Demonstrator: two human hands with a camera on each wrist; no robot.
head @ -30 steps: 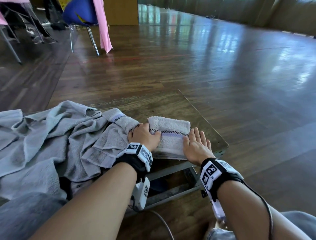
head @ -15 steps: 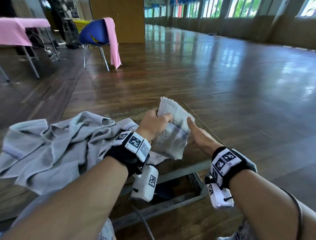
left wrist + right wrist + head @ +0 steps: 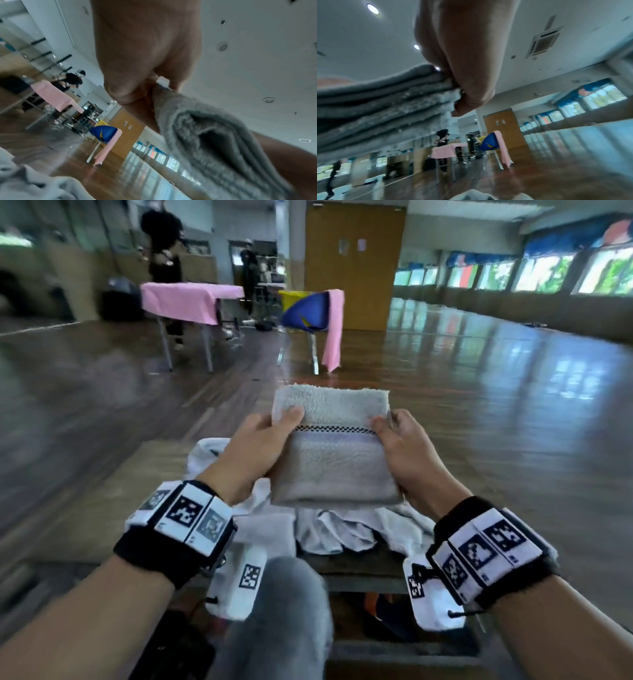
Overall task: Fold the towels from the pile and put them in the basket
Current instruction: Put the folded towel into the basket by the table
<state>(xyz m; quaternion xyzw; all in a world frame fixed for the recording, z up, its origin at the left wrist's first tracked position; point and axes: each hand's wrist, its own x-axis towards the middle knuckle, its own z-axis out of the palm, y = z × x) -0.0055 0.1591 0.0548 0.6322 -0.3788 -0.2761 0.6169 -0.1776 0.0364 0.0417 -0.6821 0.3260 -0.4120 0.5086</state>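
A folded grey towel (image 3: 330,450) with a checkered stripe is held up in the air in front of me, flat and level. My left hand (image 3: 267,436) grips its left edge, thumb on top. My right hand (image 3: 394,440) grips its right edge the same way. In the left wrist view the folded towel (image 3: 205,142) shows its layered edge under my thumb (image 3: 120,86). The right wrist view shows the stacked layers of the towel (image 3: 385,97) pinched by my fingers (image 3: 471,88). The pile of unfolded towels (image 3: 329,525) lies below on the low table (image 3: 113,508). No basket is in view.
My knee in grey trousers (image 3: 284,611) rises at the bottom centre. Across the wooden floor stand a table with a pink cloth (image 3: 188,299), a blue chair with a pink cloth (image 3: 315,309), and a person in dark clothes (image 3: 164,254).
The folded towel was lying on the table under both hands; both hands have lifted it and now hold it level in the air. My head has tilted up toward the room.
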